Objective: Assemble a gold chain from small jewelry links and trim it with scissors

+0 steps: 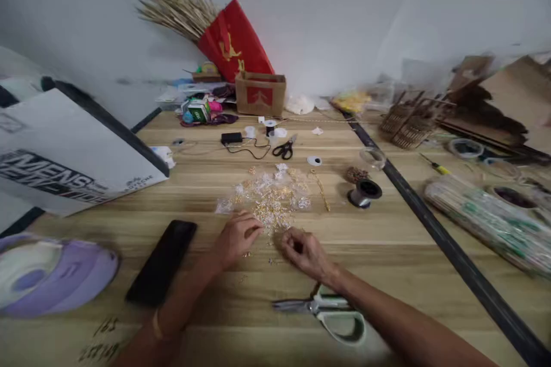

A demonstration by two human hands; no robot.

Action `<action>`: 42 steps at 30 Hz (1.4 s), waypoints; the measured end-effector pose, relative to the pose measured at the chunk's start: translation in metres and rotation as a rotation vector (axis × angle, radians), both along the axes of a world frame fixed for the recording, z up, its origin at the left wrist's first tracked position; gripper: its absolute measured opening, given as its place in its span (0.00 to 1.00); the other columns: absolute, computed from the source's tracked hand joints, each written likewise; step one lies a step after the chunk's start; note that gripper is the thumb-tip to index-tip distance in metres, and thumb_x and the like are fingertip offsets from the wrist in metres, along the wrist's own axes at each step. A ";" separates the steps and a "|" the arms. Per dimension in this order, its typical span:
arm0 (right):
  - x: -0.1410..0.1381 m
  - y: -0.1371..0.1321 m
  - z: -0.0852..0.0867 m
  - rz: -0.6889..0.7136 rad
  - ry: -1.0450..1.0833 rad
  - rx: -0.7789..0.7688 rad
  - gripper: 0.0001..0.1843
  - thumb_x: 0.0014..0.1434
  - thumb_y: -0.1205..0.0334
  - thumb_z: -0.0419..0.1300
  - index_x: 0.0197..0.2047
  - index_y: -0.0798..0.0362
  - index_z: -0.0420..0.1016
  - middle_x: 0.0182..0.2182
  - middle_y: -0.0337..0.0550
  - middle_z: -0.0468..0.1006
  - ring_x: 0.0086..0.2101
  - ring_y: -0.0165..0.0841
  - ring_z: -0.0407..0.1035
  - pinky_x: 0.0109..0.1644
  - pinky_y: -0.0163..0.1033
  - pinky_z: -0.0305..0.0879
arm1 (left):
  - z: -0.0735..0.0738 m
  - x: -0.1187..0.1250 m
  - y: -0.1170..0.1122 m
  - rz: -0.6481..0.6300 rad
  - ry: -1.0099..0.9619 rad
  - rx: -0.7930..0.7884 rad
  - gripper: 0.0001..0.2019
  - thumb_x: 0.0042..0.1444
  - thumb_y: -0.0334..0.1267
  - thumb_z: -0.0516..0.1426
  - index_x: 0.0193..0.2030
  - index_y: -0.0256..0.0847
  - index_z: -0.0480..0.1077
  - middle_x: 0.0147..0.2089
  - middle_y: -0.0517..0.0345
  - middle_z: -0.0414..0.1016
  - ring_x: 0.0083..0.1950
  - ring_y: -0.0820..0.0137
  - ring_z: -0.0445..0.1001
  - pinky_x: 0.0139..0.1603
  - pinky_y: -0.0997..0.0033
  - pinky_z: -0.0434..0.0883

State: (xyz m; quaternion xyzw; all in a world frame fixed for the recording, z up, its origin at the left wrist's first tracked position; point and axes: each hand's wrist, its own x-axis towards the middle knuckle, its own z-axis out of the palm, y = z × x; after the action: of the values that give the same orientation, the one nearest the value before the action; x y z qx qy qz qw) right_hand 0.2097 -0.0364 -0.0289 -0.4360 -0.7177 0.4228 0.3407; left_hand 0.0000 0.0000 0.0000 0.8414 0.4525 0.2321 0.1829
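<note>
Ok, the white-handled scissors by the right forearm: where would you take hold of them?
Take the scissors by the white handle loops, coming from the near right. They lie flat and shut on the table, blades pointing left and loops toward the person. The right hand looks closest, its forearm crossing just above them.

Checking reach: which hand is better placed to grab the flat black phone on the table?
Likely the left hand: the flat black phone lies to its left, while the right hand sits farther off, curled beside the gold bead pile.
</note>
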 end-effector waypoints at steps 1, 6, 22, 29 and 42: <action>0.001 0.001 -0.001 0.002 0.019 -0.022 0.06 0.56 0.67 0.53 0.28 0.56 0.67 0.20 0.34 0.65 0.22 0.24 0.58 0.26 0.29 0.54 | 0.002 0.001 0.000 0.000 0.007 -0.008 0.05 0.56 0.30 0.55 0.32 0.37 0.74 0.33 0.56 0.75 0.38 0.68 0.71 0.47 0.65 0.65; 0.003 0.006 -0.004 -0.016 0.100 -0.103 0.06 0.56 0.65 0.54 0.29 0.56 0.66 0.19 0.33 0.62 0.21 0.24 0.56 0.24 0.29 0.52 | 0.013 0.001 0.005 -0.002 0.076 -0.026 0.05 0.55 0.29 0.55 0.32 0.37 0.73 0.33 0.56 0.75 0.38 0.68 0.71 0.43 0.68 0.66; 0.003 0.008 -0.002 -0.024 0.098 -0.144 0.06 0.55 0.64 0.54 0.28 0.56 0.66 0.18 0.33 0.62 0.20 0.24 0.55 0.24 0.30 0.51 | 0.005 0.008 0.001 -0.093 0.200 0.001 0.07 0.55 0.27 0.55 0.28 0.37 0.72 0.30 0.57 0.72 0.36 0.68 0.68 0.41 0.69 0.65; 0.003 0.009 0.000 -0.041 0.088 -0.154 0.07 0.55 0.63 0.54 0.28 0.56 0.66 0.19 0.33 0.62 0.20 0.24 0.55 0.24 0.30 0.51 | -0.006 0.003 0.001 -0.092 0.168 0.044 0.09 0.58 0.28 0.53 0.28 0.38 0.71 0.31 0.56 0.71 0.37 0.68 0.68 0.43 0.67 0.65; 0.003 0.011 -0.003 -0.068 0.149 -0.219 0.10 0.55 0.59 0.56 0.28 0.56 0.66 0.19 0.33 0.62 0.20 0.24 0.54 0.23 0.30 0.50 | -0.018 -0.007 0.006 0.068 -0.071 0.071 0.05 0.55 0.29 0.56 0.30 0.38 0.71 0.31 0.57 0.74 0.35 0.70 0.70 0.43 0.67 0.67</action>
State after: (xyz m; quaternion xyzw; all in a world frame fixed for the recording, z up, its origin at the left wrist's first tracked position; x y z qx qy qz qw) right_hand 0.2128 -0.0256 -0.0319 -0.4622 -0.6247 0.5180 0.3576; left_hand -0.0066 0.0063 -0.0175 0.8227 0.4655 0.2838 0.1608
